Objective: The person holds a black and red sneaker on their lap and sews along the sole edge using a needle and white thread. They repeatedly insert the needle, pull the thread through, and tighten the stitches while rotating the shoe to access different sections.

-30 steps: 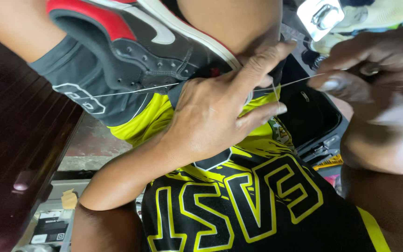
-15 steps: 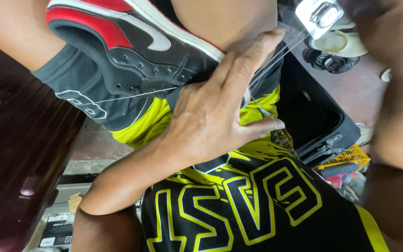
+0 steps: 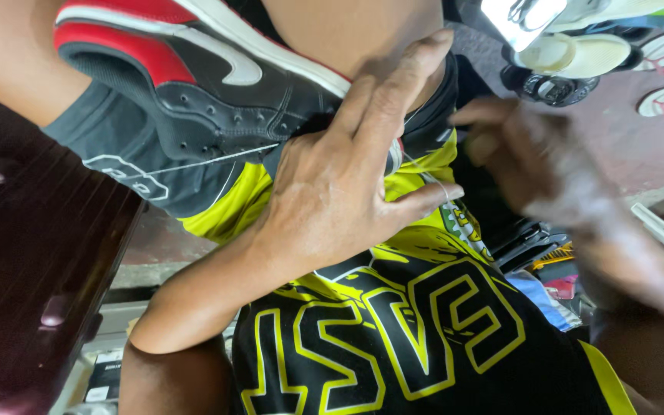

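Your black-and-yellow jersey point(image 3: 424, 338) fills the lower view, smooth knit with bold outlined lettering. Across your lap lies the sneaker point(image 3: 217, 92): black perforated leather, red collar, white sole edge. Your left hand point(image 3: 340, 184) presses flat on it, fingers spread and gripping nothing. A thin pale thread point(image 3: 209, 159) runs taut along its side, so stitching looks under way, not finished. Your right hand point(image 3: 547, 177) is blurred beside it; I cannot tell its grip.
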The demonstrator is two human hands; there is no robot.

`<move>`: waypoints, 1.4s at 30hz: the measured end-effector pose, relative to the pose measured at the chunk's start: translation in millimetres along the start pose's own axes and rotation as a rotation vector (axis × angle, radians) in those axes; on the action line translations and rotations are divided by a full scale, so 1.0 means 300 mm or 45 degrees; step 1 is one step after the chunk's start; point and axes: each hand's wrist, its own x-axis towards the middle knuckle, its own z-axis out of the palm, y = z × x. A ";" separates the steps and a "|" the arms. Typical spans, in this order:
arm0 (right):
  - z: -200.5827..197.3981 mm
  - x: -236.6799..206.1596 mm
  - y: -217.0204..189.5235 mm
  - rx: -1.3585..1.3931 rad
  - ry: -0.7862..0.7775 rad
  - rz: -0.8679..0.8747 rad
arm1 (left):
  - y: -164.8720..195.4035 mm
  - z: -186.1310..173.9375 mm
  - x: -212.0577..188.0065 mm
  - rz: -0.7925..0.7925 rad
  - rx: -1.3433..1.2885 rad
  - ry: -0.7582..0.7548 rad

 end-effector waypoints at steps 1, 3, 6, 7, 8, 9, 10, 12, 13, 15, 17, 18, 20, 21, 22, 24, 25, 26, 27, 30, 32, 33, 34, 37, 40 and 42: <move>0.033 0.003 0.006 -0.002 -0.012 -0.051 | -0.004 0.004 -0.004 -0.003 -0.007 -0.011; 0.079 0.013 -0.011 -0.002 -0.020 -0.167 | -0.010 0.011 -0.003 -0.009 0.027 -0.044; 0.102 0.047 -0.078 -0.012 0.001 -0.386 | -0.009 0.002 0.002 0.041 0.044 -0.061; 0.098 0.055 -0.107 0.137 0.024 -0.339 | -0.003 -0.011 -0.002 0.044 0.042 -0.070; 0.091 0.061 -0.131 0.284 0.042 -0.300 | 0.003 -0.026 -0.009 0.049 0.029 -0.070; 0.080 0.063 -0.152 0.431 0.056 -0.267 | 0.010 -0.050 -0.024 0.079 0.020 -0.019; 0.067 0.056 -0.166 0.434 0.161 -0.194 | 0.015 -0.079 -0.046 0.109 0.016 0.059; 0.039 0.027 -0.180 0.493 0.338 -0.094 | 0.018 -0.146 -0.111 0.102 0.105 0.464; 0.030 0.013 -0.177 0.547 0.408 -0.073 | 0.009 -0.167 -0.142 0.045 0.151 0.706; 0.018 0.009 -0.147 0.671 0.434 -0.107 | -0.032 -0.190 -0.189 -0.176 0.295 0.841; 0.010 0.019 -0.122 0.633 0.417 -0.012 | -0.078 -0.196 -0.220 -0.337 0.407 0.675; 0.001 0.027 -0.119 0.462 0.365 -0.027 | -0.098 -0.193 -0.228 -0.301 0.481 0.562; -0.023 0.050 -0.130 0.020 0.221 -0.160 | -0.125 -0.182 -0.235 -0.146 0.664 0.320; -0.031 0.067 -0.140 -0.160 0.145 -0.262 | -0.130 -0.176 -0.236 -0.152 0.652 0.315; -0.042 0.084 -0.153 -0.331 0.082 -0.375 | -0.134 -0.173 -0.235 -0.157 0.644 0.309; -0.044 0.110 -0.182 -0.500 0.034 -0.573 | -0.133 -0.171 -0.233 -0.149 0.656 0.285; -0.043 0.112 -0.200 -0.545 0.039 -0.548 | -0.131 -0.174 -0.231 -0.144 0.676 0.269; -0.039 0.112 -0.217 -0.586 0.036 -0.522 | -0.129 -0.176 -0.231 -0.146 0.688 0.255; -0.031 0.110 -0.231 -0.626 0.030 -0.498 | -0.127 -0.180 -0.230 -0.148 0.700 0.240; 0.001 0.108 -0.254 -0.642 0.053 -0.490 | -0.125 -0.188 -0.228 -0.109 0.708 0.241; 0.020 0.105 -0.265 -0.631 0.036 -0.477 | -0.122 -0.193 -0.226 -0.060 0.683 0.269; 0.028 0.105 -0.269 -0.629 0.033 -0.464 | -0.120 -0.194 -0.225 -0.060 0.671 0.267; 0.034 0.105 -0.274 -0.665 0.034 -0.460 | -0.118 -0.195 -0.222 -0.054 0.661 0.267; 0.046 0.112 -0.285 -0.762 0.017 -0.478 | -0.110 -0.196 -0.217 -0.052 0.643 0.275; 0.054 0.123 -0.292 -0.808 -0.031 -0.505 | -0.107 -0.197 -0.218 -0.062 0.644 0.277; 0.057 0.127 -0.295 -0.846 -0.064 -0.509 | -0.108 -0.198 -0.221 -0.070 0.642 0.280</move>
